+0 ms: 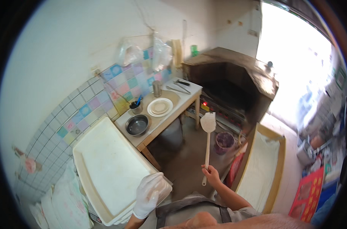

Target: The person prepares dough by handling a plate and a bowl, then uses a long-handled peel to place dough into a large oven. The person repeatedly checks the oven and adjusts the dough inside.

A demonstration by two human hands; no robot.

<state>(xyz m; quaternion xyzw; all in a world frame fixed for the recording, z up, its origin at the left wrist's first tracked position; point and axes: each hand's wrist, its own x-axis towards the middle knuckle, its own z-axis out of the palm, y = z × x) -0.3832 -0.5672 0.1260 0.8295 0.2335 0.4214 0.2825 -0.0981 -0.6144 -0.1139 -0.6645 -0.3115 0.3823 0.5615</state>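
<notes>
My right hand (211,175) is closed around the handle of a pale plastic fly swatter (208,120). The swatter's slotted head points away from me, over the floor. A white glove covers my left hand (147,194), which lies on the near right corner of a large white plastic tray (113,166). Whether its fingers grip the rim or only rest there, I cannot tell. Another tray rim shows beneath this one, so the trays appear stacked. The upper tray holds no visible items.
A narrow table (187,98) carries a metal bowl (137,125), plates (160,107), a metal canister (157,88) and tongs (177,90). Behind it stands a dark oven-like unit (230,77) with a red light. A purple bucket (224,142) stands on the floor, left of a wooden-framed trough (260,169).
</notes>
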